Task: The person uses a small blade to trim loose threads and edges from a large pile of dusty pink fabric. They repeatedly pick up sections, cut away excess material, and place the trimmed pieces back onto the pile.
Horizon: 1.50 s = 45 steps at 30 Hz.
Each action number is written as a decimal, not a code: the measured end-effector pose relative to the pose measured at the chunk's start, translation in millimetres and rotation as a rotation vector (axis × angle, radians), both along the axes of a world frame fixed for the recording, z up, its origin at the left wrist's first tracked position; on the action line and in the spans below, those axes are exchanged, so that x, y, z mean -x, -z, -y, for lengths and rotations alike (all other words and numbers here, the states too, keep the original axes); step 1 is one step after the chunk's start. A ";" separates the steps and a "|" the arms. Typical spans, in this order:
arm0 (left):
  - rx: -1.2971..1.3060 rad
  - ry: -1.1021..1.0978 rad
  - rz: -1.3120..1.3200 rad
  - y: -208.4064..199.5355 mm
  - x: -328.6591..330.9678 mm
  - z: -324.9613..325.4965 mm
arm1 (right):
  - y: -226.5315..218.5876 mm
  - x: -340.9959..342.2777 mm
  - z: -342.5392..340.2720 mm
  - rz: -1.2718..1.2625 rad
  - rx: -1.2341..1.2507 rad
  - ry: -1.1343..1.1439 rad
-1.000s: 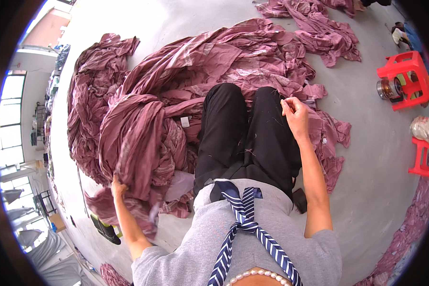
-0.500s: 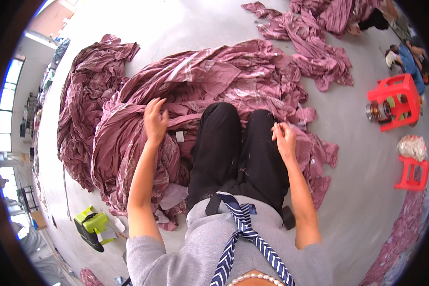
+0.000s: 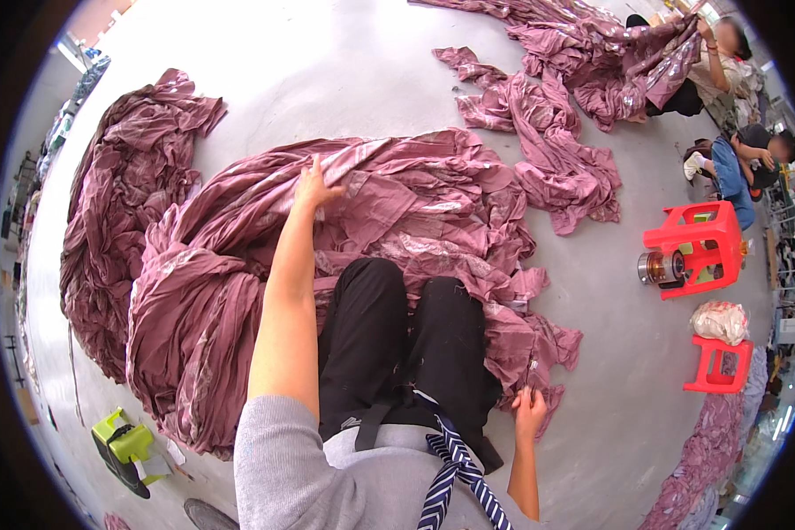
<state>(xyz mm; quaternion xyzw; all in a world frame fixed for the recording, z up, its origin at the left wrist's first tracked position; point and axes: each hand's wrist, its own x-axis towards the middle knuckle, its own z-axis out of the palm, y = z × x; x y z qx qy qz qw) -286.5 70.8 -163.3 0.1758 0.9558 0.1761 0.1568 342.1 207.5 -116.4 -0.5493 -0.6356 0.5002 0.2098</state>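
A large heap of dusty-pink patterned fabric (image 3: 212, 309) lies on the floor around my knees. My left hand (image 3: 314, 187) reaches out over its far part, fingers spread and nothing gripped; whether it touches the cloth I cannot tell. Beside my right thigh, my right hand (image 3: 528, 413) is closed, with a thin dark thing showing at its fingertips, too small to name. The near right edge of the fabric lies just past that hand.
Another dark pink fabric pile (image 3: 119, 221) lies left. Far right, a person (image 3: 720, 75) handles more pink cloth (image 3: 583, 53), and another person (image 3: 751, 159) sits low. Red stools (image 3: 720, 247) stand right, one beside a glass jar (image 3: 661, 268). A lime-green stool (image 3: 128, 442) is near left.
My left hand has stretched forward over the fabric. My right hand has drawn back from my knee to beside my thigh. The whole view has shifted, bringing the people at far right more into sight.
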 end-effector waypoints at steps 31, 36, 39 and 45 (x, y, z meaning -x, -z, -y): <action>0.398 0.925 0.459 -165.3 -301.6 227.4 | -19.3 230.7 -2.2 0.375 -0.551 -0.777; 0.103 0.892 0.293 -157.6 -290.1 237.9 | -47.0 152.7 -39.4 -0.474 0.357 -0.133; 0.178 0.773 0.593 -176.5 -284.0 241.8 | -73.2 97.4 -27.2 -0.760 0.546 0.105; -0.188 0.415 1.183 -238.4 -266.0 222.9 | -54.5 61.9 14.4 -0.629 0.622 0.313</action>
